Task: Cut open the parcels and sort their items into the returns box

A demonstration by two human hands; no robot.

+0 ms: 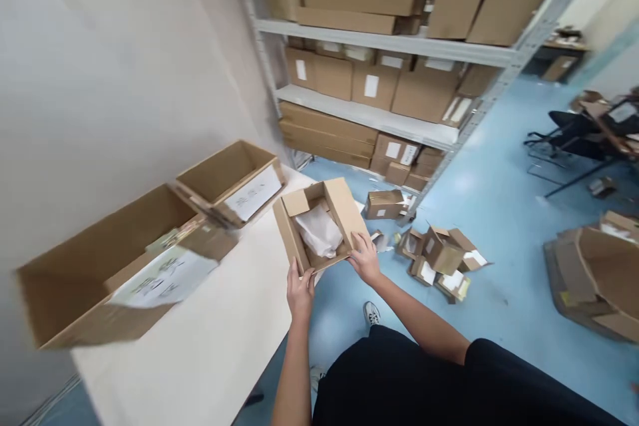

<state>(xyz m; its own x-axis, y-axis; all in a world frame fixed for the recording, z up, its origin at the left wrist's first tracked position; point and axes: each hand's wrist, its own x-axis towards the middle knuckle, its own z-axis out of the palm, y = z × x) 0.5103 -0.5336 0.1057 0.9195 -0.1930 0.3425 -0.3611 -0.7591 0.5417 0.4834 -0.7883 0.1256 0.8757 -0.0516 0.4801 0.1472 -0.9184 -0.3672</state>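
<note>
Between my two hands is a small cardboard box [349, 210] with its flaps spread open, at the near corner of the white table. Inside the box lies an item in whitish, translucent wrapping [319, 231]; what it wraps I cannot make out. My left hand [300, 289] grips the near left corner of the box, thumb and fingers on its edge. On the right side, my right hand [365, 257] pinches the wall near the front corner. Whether the box's underside rests on the table is hidden.
The white table [214, 326] runs along the wall and bears a long open carton [54, 279] and a smaller open carton [224, 173], both with paper labels. Metal shelving [369, 116] full of boxes stands ahead. Several opened boxes [442, 253] lie on the blue floor; a large carton [574, 273] stands right.
</note>
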